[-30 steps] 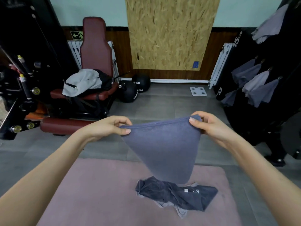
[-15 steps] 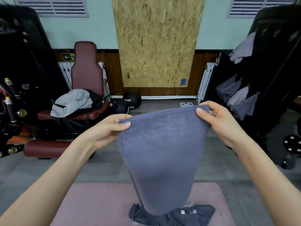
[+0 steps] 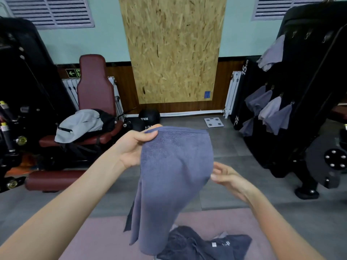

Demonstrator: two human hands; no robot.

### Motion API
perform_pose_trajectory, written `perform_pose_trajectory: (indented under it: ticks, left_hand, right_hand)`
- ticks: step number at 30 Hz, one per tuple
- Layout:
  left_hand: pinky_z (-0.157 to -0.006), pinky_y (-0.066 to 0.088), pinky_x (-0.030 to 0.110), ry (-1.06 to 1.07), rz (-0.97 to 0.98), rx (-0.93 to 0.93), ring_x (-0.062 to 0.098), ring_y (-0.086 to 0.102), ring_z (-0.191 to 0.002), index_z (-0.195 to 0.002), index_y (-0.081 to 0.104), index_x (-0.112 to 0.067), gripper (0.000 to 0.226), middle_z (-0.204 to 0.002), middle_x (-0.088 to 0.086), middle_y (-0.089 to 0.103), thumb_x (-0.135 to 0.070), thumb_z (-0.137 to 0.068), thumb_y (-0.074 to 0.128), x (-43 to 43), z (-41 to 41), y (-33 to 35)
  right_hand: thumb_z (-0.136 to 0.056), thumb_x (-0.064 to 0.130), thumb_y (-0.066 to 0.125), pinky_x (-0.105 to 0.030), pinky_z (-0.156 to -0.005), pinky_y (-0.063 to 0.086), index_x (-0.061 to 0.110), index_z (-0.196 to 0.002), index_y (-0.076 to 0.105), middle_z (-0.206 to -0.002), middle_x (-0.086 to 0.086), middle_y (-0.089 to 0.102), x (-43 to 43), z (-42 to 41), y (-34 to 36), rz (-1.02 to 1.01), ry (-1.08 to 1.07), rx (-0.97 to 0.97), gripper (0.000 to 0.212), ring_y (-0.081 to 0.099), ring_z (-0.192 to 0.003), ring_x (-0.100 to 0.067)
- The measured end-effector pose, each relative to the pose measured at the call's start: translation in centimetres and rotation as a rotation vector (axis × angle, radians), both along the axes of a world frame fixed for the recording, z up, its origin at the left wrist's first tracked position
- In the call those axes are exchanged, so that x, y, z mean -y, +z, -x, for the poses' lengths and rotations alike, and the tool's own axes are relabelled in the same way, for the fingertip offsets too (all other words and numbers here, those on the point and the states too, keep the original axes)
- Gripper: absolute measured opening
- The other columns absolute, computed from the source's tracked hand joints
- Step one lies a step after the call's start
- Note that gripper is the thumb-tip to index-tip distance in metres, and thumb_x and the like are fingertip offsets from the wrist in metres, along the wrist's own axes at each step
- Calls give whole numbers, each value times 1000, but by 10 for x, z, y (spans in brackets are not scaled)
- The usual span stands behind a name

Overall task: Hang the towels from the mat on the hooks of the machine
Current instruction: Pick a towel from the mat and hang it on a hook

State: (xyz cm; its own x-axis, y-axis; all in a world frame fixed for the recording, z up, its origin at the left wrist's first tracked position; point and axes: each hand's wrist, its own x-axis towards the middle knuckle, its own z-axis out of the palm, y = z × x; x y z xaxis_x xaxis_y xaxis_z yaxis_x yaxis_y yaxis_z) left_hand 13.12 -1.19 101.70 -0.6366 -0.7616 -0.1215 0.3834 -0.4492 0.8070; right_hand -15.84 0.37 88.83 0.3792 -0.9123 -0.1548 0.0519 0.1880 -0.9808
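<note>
The hanging towel [image 3: 174, 175] covers part of my left palm and the near top of the dark towels [image 3: 202, 244] heaped on the pink mat [image 3: 105, 239]. That heap runs off the bottom edge, so I cannot count what lies in it. The black machine [image 3: 315, 91] on my right is cut by the frame edge, and its upper hooks [image 3: 308, 35] are small, dim glints. My right fingertips are blurred.

My left hand [image 3: 135, 147] pinches the towel's top left corner, thumb on the near side and fingers curled behind the cloth. My right hand [image 3: 227, 177] holds nothing: its fingers are spread and loosely extended toward the towel's right edge, and I cannot tell whether they touch it. The two hands are apart, the left higher than the right.

The blue-grey towel droops from my left hand in one long fold, between my hands and above the mat, its lower end in front of the heap. Several grey towels [image 3: 270, 109] hang on the machine, well apart from my hands.
</note>
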Motion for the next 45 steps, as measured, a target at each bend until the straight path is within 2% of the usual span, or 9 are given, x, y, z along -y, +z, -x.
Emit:
perform_pose_trajectory:
  ticks: [7, 11, 14, 18, 23, 29, 34, 40, 45]
  left_hand:
    - [-68, 53, 26, 111, -36, 110, 16, 64, -76, -85, 59, -13, 39, -84, 3, 63, -6, -55, 84, 6, -27, -7]
    - [-63, 52, 34, 156, 116, 656, 16, 60, -71, -86, 50, -18, 9, -84, 2, 56, -15, -93, 52, 7, -52, -17]
    - [-67, 58, 46, 118, 142, 1003, 30, 62, -75, -96, 48, -17, 12, -88, 7, 55, -23, -101, 38, 4, -62, -37]
    - [-76, 55, 56, 251, 210, 1167, 28, 58, -74, -92, 48, -14, 15, -89, 11, 52, -23, -100, 39, 9, -64, -63]
    - [-71, 53, 38, 364, -112, 776, 15, 65, -69, -100, 59, -13, 17, -94, 7, 60, -27, -91, 57, 18, -66, -75]
    - [-75, 50, 34, 664, -96, 492, 19, 65, -84, -147, 15, -14, 87, -90, 11, 72, 26, -77, 49, 19, -63, -111]
    - [-80, 49, 37, 901, -85, 423, 15, 63, -87, -144, 23, -6, 69, -122, 13, 60, 12, -86, 55, 17, -56, -142]
    - [-64, 48, 29, 819, -9, 555, 13, 56, -74, -142, 24, -34, 67, -86, 3, 59, 7, -93, 43, 21, -48, -165]
    - [-51, 50, 24, 551, -361, 570, 20, 62, -57, -104, 48, -9, 17, -74, 9, 62, -1, -90, 46, 26, -43, -158]
  right_hand:
    - [-52, 51, 83, -19, -83, 44, 3, -100, 62, -98, -5, 71, -20, -20, -36, 79, -200, -22, 71, 62, -90, -10]
    - [-91, 19, 56, -15, -63, 47, 11, -96, 50, -75, 2, 70, -24, -20, -18, 110, -209, -131, 11, 62, -68, -6]
    - [-97, 9, 46, -13, -47, 35, 27, -87, 45, -45, 13, 52, -22, -27, -18, 207, -293, -409, 21, 42, -42, 1]
    - [-95, 16, 49, -26, -67, 36, 23, -98, 50, -58, 12, 52, -20, -40, -19, 311, -394, -616, 8, 49, -60, -3]
    - [-94, 19, 51, -31, -83, 45, 16, -107, 58, -97, -1, 68, -13, -51, -2, 254, -460, -582, 16, 61, -93, -18]
    - [-71, -6, 61, -29, -68, 54, 10, -117, 56, -99, -14, 70, -7, -58, 30, -55, -278, -169, 49, 68, -85, -27]
    - [-58, -6, 55, -34, -76, 53, 11, -119, 59, -103, -18, 69, -9, -65, 45, -87, -194, -13, 63, 67, -90, -30]
    - [-76, -25, 42, -32, -77, 52, 21, -109, 63, -99, -11, 70, -7, -74, 50, 33, -217, -23, 60, 65, -88, -22]
    - [-78, -22, 47, -33, -88, 46, 19, -126, 52, -93, -15, 61, 4, -63, 35, -1, -369, -115, 63, 58, -88, -22]
